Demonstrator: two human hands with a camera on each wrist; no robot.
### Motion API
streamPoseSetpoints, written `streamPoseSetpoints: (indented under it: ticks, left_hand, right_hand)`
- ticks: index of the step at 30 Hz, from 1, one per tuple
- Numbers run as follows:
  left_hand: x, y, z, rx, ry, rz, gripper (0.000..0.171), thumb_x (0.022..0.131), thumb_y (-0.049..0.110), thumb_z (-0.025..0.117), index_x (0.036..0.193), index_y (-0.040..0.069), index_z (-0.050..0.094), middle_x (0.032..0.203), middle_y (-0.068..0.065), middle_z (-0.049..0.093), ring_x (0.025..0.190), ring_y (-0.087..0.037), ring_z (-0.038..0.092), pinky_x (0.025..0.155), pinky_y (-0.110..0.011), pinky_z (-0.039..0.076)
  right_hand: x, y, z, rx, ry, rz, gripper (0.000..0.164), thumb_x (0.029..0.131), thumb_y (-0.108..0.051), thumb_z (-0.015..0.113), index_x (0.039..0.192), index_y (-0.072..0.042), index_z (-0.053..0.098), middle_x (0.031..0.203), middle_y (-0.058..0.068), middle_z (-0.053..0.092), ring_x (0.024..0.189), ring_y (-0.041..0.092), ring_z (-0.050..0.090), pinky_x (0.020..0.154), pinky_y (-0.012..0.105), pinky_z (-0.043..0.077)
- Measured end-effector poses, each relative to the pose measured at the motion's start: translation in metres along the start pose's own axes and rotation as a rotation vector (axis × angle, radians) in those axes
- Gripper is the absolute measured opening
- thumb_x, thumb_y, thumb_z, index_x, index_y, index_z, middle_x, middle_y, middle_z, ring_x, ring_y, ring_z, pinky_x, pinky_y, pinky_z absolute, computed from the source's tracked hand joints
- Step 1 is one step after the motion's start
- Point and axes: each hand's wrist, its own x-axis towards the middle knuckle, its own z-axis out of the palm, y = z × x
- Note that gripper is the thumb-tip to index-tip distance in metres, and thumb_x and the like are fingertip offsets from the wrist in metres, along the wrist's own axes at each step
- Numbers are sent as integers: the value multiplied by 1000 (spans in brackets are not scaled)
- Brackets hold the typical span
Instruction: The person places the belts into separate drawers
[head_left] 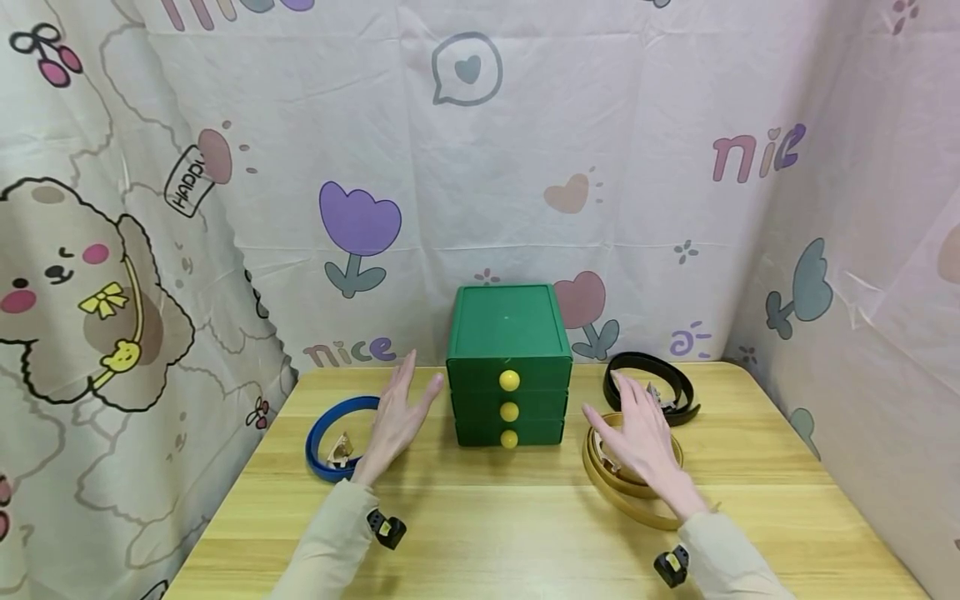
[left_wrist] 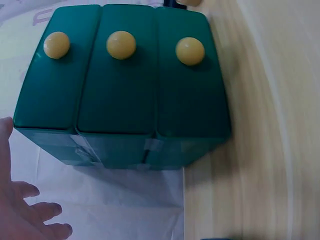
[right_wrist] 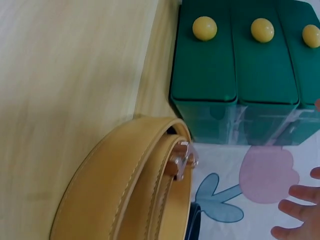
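**Hands empty, box between them, belts in the snag zone**

Risks, my read:
1. Snag. Right hand (head_left: pixel 636 433) overlaps the tan belt (right_wrist: pixel 107 182) in the head view. A low sweep could hook its loose outer loop and drag it, buckle (right_wrist: pixel 182 160) included, toward the black belt (head_left: pixel 681 383) beyond. Same exposure on the left: the blue belt (head_left: pixel 314 437) lies at the outer side of the left hand (head_left: pixel 396 423).
2. Skid. Green drawer box (head_left: pixel 510 325) looks light. A push from 1 side, or a pull with no brace, could slide or twist it on the table (head_left: pixel 480 517).
3. Slip. The 3 yellow knobs (head_left: pixel 509 411) are round and look smooth; a fingertip-only pull could lose them. They're stacked close, so reaching for 1 could bump its neighbor.

Fingers: both hands extended, thumbs held away. Wrist views show gaps between the fingertips on each side. Nothing pinched.

Positions: box stands toward the far edge of the table, between the hands, drawers look closed. Left thumb tip is just beside its left side, with a narrow gap in the head view; right thumb is farther off its right side. Blue belt sits left of the left fingers, tan below the right ones, black past them. Can't tell whether either hand touches a belt.
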Motion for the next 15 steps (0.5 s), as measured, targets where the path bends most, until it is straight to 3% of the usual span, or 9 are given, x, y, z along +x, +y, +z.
streamPoseSetpoints:
  ticks: [8,15]
  left_hand:
    - [1,10,3,-201,25,-29,74,98,62,49,161,35,21,168,-6,24,155,-34,22,124,-63,19]
    - [5,17,6,-387,63,10,63,104,47,50,159,22,33,163,-9,36,151,-29,33,125,-49,29]
  right_hand:
    - [1,-11,7,75,86,-29,69,92,-47,68,144,-8,48,139,17,56,127,39,53,103,62,46]
    - [0,-23,12,137,178,-101,59,87,-37,76,133,-5,58,118,16,65,108,33,62,88,53,53]
